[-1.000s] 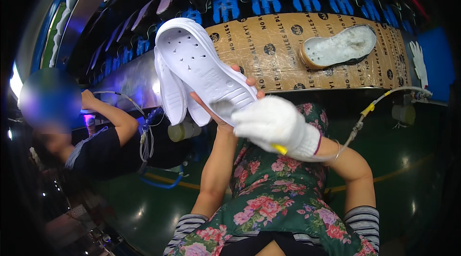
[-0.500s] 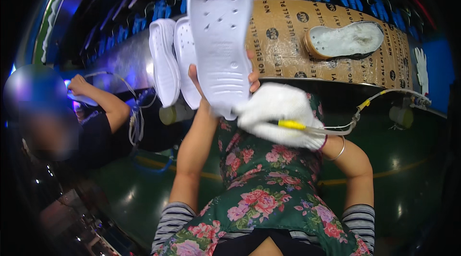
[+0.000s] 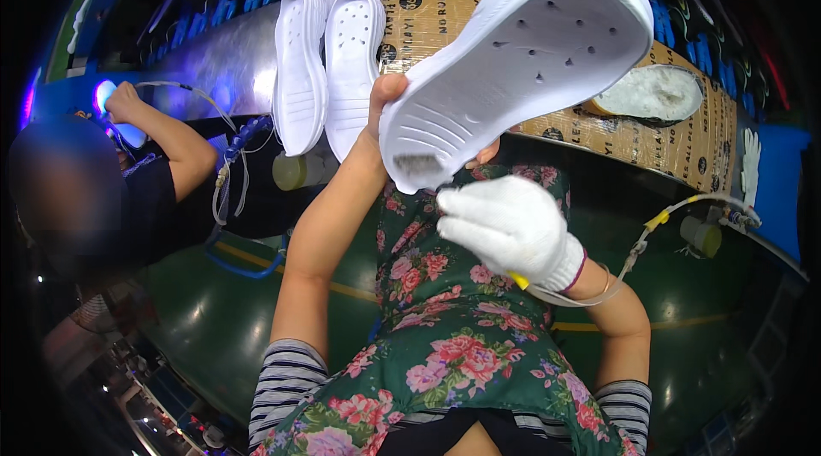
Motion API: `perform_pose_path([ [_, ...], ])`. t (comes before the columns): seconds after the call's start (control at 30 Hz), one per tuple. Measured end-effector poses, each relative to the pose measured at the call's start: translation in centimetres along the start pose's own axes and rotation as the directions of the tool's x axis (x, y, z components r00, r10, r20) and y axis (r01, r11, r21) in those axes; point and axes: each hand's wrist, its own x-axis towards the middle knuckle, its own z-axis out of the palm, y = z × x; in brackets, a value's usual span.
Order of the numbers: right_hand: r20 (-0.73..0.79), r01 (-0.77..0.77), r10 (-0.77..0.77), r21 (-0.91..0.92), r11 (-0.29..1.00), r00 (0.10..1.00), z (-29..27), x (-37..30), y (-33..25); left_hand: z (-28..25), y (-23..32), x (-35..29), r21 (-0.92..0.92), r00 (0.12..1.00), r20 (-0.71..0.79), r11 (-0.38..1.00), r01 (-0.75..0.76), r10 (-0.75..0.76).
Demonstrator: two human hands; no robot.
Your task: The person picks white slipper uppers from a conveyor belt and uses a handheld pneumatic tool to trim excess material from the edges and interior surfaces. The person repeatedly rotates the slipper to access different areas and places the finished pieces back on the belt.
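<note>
Head view: our left hand (image 3: 376,118) grips a white shoe sole (image 3: 517,71) by its narrower end.
A brown-rimmed sole (image 3: 654,93) with whitish material inside lies on the cardboard-covered surface (image 3: 633,153). Just beyond our gloved right hand (image 3: 506,229), whose grip we cannot tell, the white shoe sole now tilts rightward; half a second ago it stood upright.

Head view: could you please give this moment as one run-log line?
left hand: holds white sole | gloved right hand: near sole's lower end | brown-edged sole: on cardboard
</note>
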Motion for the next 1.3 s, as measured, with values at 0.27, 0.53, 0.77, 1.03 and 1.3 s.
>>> perform_pose_path([
  [0.27, -0.025, -0.103, 0.106, 0.099, 0.99, 0.994, -0.9, 0.2, -0.9, 1.1, 1.1, 0.4, 0.256, 0.997, -0.026, 0.963, 0.08, -0.076],
  [0.53, -0.138, -0.256, 0.309, 0.309, 0.916, 0.941, -0.4, 0.4, -1.6, 1.0, 1.1, 1.5, 0.113, 0.996, 0.075, 0.992, -0.048, 0.04],
  [0.77, -0.089, -0.286, 0.326, 0.304, 0.909, 0.941, -0.1, 0.4, -1.8, -0.7, 1.4, 1.8, 0.115, 0.987, 0.147, 0.99, -0.082, 0.065],
  [1.03, 0.005, -0.421, 0.506, 0.562, 0.712, 0.862, -0.1, -0.1, -1.8, -0.7, 0.4, -0.6, 0.027, 0.986, -0.149, 0.997, -0.072, 0.076],
  [1.3, -0.33, -0.201, 0.085, -0.338, 0.919, 0.94, -8.6, 5.0, 5.3, 0.1, -5.1, -3.0, -0.102, 0.979, -0.194, 0.992, -0.08, 0.059],
])
